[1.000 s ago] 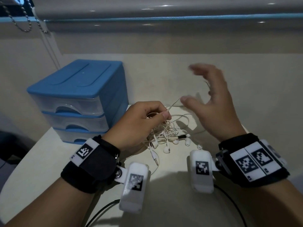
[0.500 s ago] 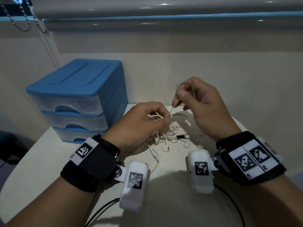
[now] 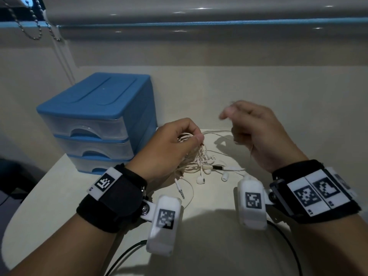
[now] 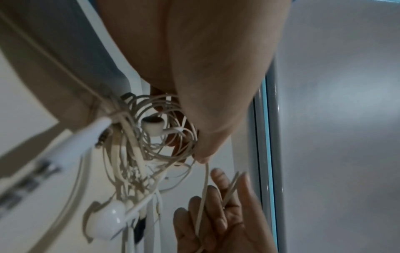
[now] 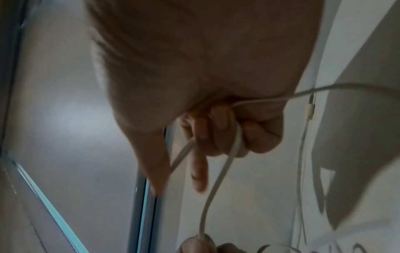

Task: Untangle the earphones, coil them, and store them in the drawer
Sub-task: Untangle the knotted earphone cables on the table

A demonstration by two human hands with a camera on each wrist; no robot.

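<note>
**Both hands hold the tangled earphone cord above the table**

Pinching a bunch of cord loops between thumb and curled fingers, the left hand (image 3: pixel 169 148) holds the earphones (image 3: pixel 199 162) just above the white table (image 3: pixel 49 196). Most of the tangle hangs below that hand, with the earbuds, a jack plug and a few slack loops lying on the tabletop between the two wrists. One strand runs from the left thumb across to the right hand (image 3: pixel 258 136), which is raised a little higher and to the right. In the right wrist view its curled fingers (image 5: pixel 218 126) close round that strand, while the forefinger and thumb stick out more loosely; in the head view their tips are blurred. Left of the hands and near them, a blue three-drawer unit (image 3: pixel 95 120) stands on the table with all its drawers closed.
</note>
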